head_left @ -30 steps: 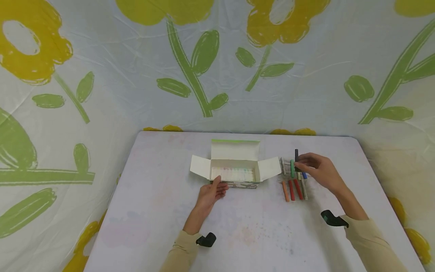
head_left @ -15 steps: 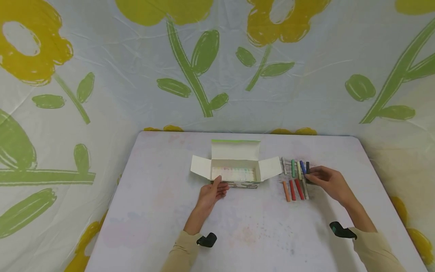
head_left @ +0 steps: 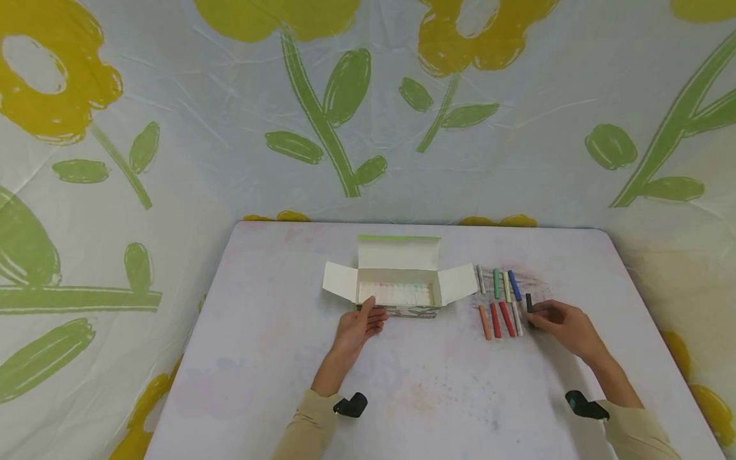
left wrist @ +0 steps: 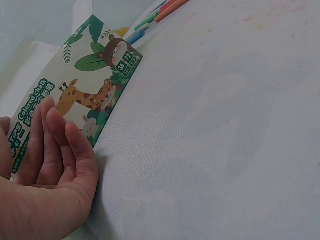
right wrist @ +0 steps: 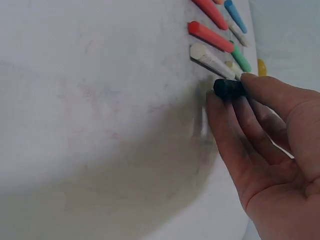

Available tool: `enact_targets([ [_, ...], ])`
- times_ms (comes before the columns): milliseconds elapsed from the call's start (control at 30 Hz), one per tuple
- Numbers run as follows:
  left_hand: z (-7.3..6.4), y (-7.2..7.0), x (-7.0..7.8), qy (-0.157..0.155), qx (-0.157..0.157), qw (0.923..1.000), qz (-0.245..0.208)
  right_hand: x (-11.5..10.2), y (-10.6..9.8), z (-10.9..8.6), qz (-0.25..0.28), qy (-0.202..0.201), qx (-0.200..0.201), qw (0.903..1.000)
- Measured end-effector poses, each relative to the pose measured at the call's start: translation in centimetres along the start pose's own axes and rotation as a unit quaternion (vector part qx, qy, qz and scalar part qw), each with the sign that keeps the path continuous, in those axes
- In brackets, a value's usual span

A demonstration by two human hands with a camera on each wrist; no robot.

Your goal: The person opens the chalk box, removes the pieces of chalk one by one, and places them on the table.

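Note:
In the head view an opened cardboard chalk box [head_left: 411, 312] stands with its lid and side flaps spread, pale chalk sticks [head_left: 397, 294] lined up inside. My left hand [head_left: 352, 332] holds the box's front wall, thumb over the top edge and fingers along the printed face. That face [left wrist: 82, 95] reads "Colored Chalk" in the left wrist view. Between thumb and fingers, my right hand [head_left: 566, 326] pinches a dark, nearly black chalk stick [right wrist: 228, 88] low over the table, right of a white chalk stick [head_left: 517, 318].
Two rows of chalk lie right of the box. The back row includes a green stick [head_left: 496, 283] and a blue stick [head_left: 514, 285]; the front row has an orange stick [head_left: 485, 322] and two red ones. Dark smudges mark the white table [head_left: 259, 358] around them.
My right hand has carried the dark chalk stick right and toward me, from above the back row to beside the front row's white stick. My left hand stays on the box.

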State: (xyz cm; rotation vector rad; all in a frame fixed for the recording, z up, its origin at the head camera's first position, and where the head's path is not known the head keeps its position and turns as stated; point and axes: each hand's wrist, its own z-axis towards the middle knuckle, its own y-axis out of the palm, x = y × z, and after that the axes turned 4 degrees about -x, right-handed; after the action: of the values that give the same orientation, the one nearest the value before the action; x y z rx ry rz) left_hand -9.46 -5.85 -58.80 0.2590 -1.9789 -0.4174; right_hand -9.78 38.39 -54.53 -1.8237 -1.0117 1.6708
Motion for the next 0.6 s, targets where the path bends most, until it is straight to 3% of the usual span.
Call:
enact_targets([
  [400, 0.13, 0.14, 0.01, -0.002, -0.007, 1.0, -0.002, -0.08, 0.16, -0.2, -0.035, 0.04, -0.036, 0.9979],
  [600, 0.06, 0.2, 0.22, -0.002, -0.005, 1.0, -0.003, -0.53, -0.03, -0.06, -0.004, 0.051, -0.057, 0.9971],
])
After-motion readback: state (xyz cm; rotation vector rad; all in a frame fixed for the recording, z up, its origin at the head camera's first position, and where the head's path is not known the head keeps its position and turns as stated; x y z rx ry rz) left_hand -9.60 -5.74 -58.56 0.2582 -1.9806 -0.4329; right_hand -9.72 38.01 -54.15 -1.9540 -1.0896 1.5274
